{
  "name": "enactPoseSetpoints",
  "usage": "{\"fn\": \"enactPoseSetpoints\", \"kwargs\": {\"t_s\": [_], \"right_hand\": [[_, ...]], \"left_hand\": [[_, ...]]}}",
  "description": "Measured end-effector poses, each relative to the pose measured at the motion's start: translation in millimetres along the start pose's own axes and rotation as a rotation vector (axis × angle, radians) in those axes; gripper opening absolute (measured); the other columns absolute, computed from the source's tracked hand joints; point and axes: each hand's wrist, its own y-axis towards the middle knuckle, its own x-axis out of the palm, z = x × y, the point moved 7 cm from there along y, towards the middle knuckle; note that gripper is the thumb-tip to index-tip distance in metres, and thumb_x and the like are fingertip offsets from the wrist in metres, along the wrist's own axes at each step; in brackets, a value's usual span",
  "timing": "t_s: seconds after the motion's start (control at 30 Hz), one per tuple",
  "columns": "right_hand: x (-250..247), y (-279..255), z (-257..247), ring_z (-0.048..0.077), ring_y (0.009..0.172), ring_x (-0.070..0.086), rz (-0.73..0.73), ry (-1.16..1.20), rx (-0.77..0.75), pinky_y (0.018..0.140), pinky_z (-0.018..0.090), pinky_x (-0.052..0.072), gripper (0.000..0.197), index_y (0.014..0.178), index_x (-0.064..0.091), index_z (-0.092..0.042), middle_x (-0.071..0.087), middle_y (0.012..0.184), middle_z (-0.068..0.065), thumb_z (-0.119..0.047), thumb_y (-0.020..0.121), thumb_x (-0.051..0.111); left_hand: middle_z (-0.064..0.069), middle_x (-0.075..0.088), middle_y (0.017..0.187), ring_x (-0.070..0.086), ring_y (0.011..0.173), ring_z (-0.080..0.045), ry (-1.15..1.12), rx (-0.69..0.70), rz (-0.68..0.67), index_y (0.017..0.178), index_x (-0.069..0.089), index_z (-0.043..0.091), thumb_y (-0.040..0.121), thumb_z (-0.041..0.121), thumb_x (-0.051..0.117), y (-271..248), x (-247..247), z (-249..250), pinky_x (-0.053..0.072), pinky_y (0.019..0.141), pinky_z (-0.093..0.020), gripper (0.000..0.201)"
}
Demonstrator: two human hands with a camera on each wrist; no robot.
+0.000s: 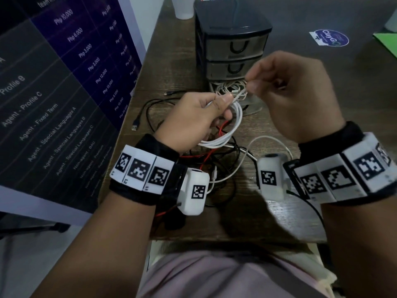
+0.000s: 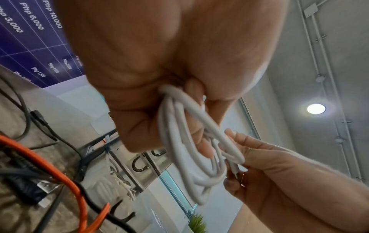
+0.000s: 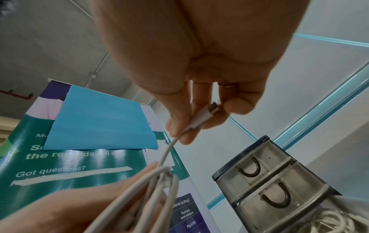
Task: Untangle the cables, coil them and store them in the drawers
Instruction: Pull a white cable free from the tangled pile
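White cable coil point(image 1: 233, 117) gripped in left hand point(image 1: 193, 119), its plug end point(image 3: 203, 116) pinched by right hand point(image 1: 294, 93) before 3 drawers point(image 1: 232, 48).

A dim office corner

A brown wooden table point(image 1: 178, 67) stood beside a dark blue banner point(image 1: 64, 67). One round ceiling light point(image 2: 316, 108) shone above.

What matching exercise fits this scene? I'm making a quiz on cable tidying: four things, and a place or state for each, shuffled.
Things:
1. white cable coil
2. cable plug
3. red cable
4. bottom drawer

Places or states:
A. pulled open, white cables inside
B. gripped in the left hand
C. lying in the tangle on the table
D. pinched by the right hand

Pairs: 1-B, 2-D, 3-C, 4-A
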Motion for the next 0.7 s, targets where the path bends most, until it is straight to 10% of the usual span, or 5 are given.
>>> {"fn": "enactPoseSetpoints", "kwargs": {"t_s": [0.3,0.53,0.7], "right_hand": [[8.3,-3.9,10.4,0.011,0.06,0.063,-0.028,0.4,0.14,0.055,0.022,0.052,0.015,0.09,0.07,-0.013,0.072,0.068,0.0,-0.012,0.079,0.08],[27.4,-13.2,14.1,0.023,0.087,0.07,-0.131,0.592,0.243,0.079,0.025,0.057,0.015,0.102,0.071,-0.003,0.071,0.097,0.022,0.003,0.092,0.062],[28.9,-12.3,9.6,0.004,0.081,0.071,-0.177,0.463,0.195,0.072,0.014,0.053,0.019,0.106,0.072,-0.008,0.077,0.086,-0.006,0.001,0.089,0.066]], "left_hand": [[0.006,0.031,0.053,0.024,0.041,-0.004,-0.36,-0.095,0.058,0.071,0.049,0.012,0.105,0.03,0.042,-1.7,-5.0,-10.5,0.02,0.039,-0.017,0.039],[0.008,0.031,0.05,0.023,0.039,-0.002,-0.569,-0.123,0.127,0.073,0.046,0.013,0.106,0.031,0.04,-0.3,-4.8,-9.2,0.019,0.036,-0.015,0.038],[0.006,0.029,0.051,0.022,0.037,-0.003,-0.652,-0.139,0.113,0.073,0.045,0.013,0.106,0.031,0.04,-1.9,-1.3,-7.4,0.021,0.035,-0.016,0.038]]}}
